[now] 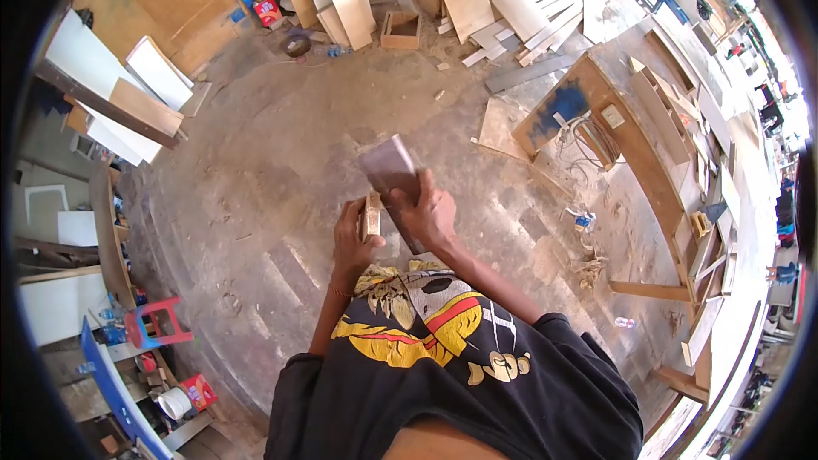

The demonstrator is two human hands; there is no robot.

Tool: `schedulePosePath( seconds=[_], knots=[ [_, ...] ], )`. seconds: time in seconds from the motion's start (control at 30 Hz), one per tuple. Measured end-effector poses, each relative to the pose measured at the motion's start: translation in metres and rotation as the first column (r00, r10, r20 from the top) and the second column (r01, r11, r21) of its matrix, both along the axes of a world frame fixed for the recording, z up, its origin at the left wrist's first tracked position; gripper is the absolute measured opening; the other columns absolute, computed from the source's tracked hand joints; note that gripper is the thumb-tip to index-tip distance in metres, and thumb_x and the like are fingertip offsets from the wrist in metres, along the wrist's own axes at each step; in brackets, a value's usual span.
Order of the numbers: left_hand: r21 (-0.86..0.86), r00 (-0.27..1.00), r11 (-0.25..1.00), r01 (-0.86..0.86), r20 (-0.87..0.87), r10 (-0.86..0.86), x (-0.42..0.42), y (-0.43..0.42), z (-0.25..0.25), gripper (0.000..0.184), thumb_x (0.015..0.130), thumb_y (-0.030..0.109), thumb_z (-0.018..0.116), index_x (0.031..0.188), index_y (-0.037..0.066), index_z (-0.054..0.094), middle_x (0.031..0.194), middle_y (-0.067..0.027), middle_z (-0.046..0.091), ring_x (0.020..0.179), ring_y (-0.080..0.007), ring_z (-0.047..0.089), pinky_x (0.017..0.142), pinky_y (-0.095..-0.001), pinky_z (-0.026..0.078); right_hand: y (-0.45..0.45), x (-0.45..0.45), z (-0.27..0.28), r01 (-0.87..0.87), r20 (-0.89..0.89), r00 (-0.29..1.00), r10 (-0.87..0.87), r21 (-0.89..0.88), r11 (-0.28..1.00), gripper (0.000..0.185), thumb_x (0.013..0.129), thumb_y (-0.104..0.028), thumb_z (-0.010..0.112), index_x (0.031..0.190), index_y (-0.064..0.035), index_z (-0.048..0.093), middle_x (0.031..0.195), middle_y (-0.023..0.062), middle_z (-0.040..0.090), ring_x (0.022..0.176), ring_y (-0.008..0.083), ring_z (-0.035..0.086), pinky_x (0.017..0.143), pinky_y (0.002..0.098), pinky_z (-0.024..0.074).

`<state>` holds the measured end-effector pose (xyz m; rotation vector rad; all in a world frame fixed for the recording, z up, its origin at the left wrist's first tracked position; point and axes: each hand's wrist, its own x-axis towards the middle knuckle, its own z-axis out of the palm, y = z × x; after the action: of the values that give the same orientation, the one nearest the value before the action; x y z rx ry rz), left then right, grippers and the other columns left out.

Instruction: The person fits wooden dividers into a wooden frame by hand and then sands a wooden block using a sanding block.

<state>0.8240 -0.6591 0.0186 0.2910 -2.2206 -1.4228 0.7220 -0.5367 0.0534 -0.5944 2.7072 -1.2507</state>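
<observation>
Low in front of my body, my left hand (349, 243) is closed around a small wooden block (371, 220) with a pale, worn edge turned up. Close beside it, my right hand (428, 211) grips a long, flat greyish-brown board (390, 162). The board's upper end is smeared by motion, and its lower part runs down behind my right hand toward my shirt (443, 315). A narrow gap seems to part block and board; whether they touch is unclear.
Wooden offcuts (520, 21) lie piled at the back. A wooden workbench frame (639, 128) with a coiled cable (588, 140) stands right. White panels (111, 94) lean at the left, above a red stool (158, 324). A crumpled plastic bottle (584, 220) lies on the dusty concrete floor (247, 162).
</observation>
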Motion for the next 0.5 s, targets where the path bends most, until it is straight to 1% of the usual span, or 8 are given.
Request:
schedulePosePath(
  seconds=[0.13,0.2,0.23,0.3,0.33,0.4,0.43,0.5],
  knots=[
    [0.003,1.000,1.000,0.001,0.006,-0.001,0.003,-0.018,-0.012,0.077,0.064,0.055,0.069,0.111,-0.004,0.052,0.095,-0.0175,0.054,0.089,-0.0335,0.056,0.078,-0.0392,0.045,0.000,-0.012,-0.004,-0.015,0.033,0.999,0.020,-0.162,0.987,0.039,0.078,-0.028,0.066,0.102,-0.0059,0.047,0.081,0.0208,0.065,0.073,0.0406,0.063,0.063,0.0472,0.0489],
    [-0.083,1.000,0.996,-0.021,0.013,0.022,0.001,-0.019,-0.017,0.065,0.065,0.040,0.071,0.110,-0.003,0.053,0.096,-0.0173,0.055,0.091,-0.0331,0.057,0.080,-0.0386,0.045,-0.004,-0.001,0.000,-0.099,0.029,0.994,0.104,-0.122,0.988,0.040,0.077,-0.028,0.066,0.104,-0.0056,0.047,0.080,0.0205,0.065,0.074,0.0408,0.063,0.065,0.0469,0.0492],
    [-0.083,1.000,0.996,-0.026,0.009,0.027,-0.001,-0.022,-0.017,0.065,0.065,0.040,0.071,0.110,-0.003,0.053,0.096,-0.0173,0.055,0.091,-0.0331,0.057,0.080,-0.0386,0.045,-0.002,0.006,0.012,-0.131,0.054,0.989,0.137,-0.112,0.985,0.037,0.077,-0.024,0.068,0.101,-0.0033,0.049,0.082,0.0198,0.066,0.075,0.0370,0.065,0.065,0.0423,0.0502],
    [0.113,0.993,0.988,-0.107,0.057,0.101,-0.001,-0.027,-0.018,0.056,0.064,0.024,0.070,0.110,-0.003,0.053,0.098,-0.0172,0.055,0.093,-0.0332,0.056,0.083,-0.0372,0.045,0.001,0.016,0.021,-0.192,0.034,0.979,0.200,-0.156,0.969,0.037,0.077,-0.025,0.067,0.102,-0.0044,0.049,0.081,0.0198,0.066,0.074,0.0388,0.064,0.065,0.0442,0.0499],
    [0.118,0.991,0.985,-0.122,0.069,0.115,0.002,-0.027,-0.020,0.056,0.064,0.024,0.070,0.110,-0.003,0.053,0.098,-0.0172,0.055,0.093,-0.0332,0.056,0.083,-0.0372,0.045,0.003,0.022,0.022,-0.247,0.019,0.967,0.256,-0.202,0.948,0.038,0.077,-0.026,0.066,0.104,-0.0056,0.048,0.080,0.0198,0.065,0.073,0.0405,0.063,0.065,0.0461,0.0496],
    [-0.030,0.986,0.993,-0.113,0.117,0.115,0.005,-0.029,-0.020,0.053,0.061,0.011,0.067,0.110,-0.003,0.052,0.097,-0.0166,0.055,0.094,-0.0325,0.056,0.087,-0.0358,0.045,0.000,0.014,0.018,-0.256,0.039,0.962,0.270,-0.213,0.943,0.036,0.078,-0.027,0.066,0.101,-0.0063,0.049,0.079,0.0189,0.065,0.073,0.0398,0.063,0.063,0.0457,0.0495],
    [-0.061,0.998,0.996,-0.062,-0.032,0.060,0.006,-0.021,-0.003,0.058,0.057,0.014,0.069,0.109,-0.003,0.051,0.096,-0.0160,0.055,0.093,-0.0318,0.056,0.084,-0.0364,0.045,-0.005,0.006,0.012,-0.196,0.013,0.979,0.203,-0.192,0.962,0.035,0.078,-0.027,0.066,0.100,-0.0063,0.049,0.079,0.0185,0.065,0.073,0.0395,0.063,0.063,0.0454,0.0494],
    [-0.078,0.999,0.996,-0.039,-0.040,0.036,0.010,-0.021,0.002,0.060,0.058,0.019,0.072,0.109,-0.003,0.051,0.096,-0.0160,0.055,0.092,-0.0324,0.056,0.083,-0.0369,0.045,-0.010,-0.003,0.009,-0.137,-0.007,0.990,0.138,-0.158,0.978,0.034,0.078,-0.026,0.067,0.099,-0.0058,0.049,0.080,0.0174,0.066,0.073,0.0383,0.064,0.062,0.0449,0.0494]
  ],
)
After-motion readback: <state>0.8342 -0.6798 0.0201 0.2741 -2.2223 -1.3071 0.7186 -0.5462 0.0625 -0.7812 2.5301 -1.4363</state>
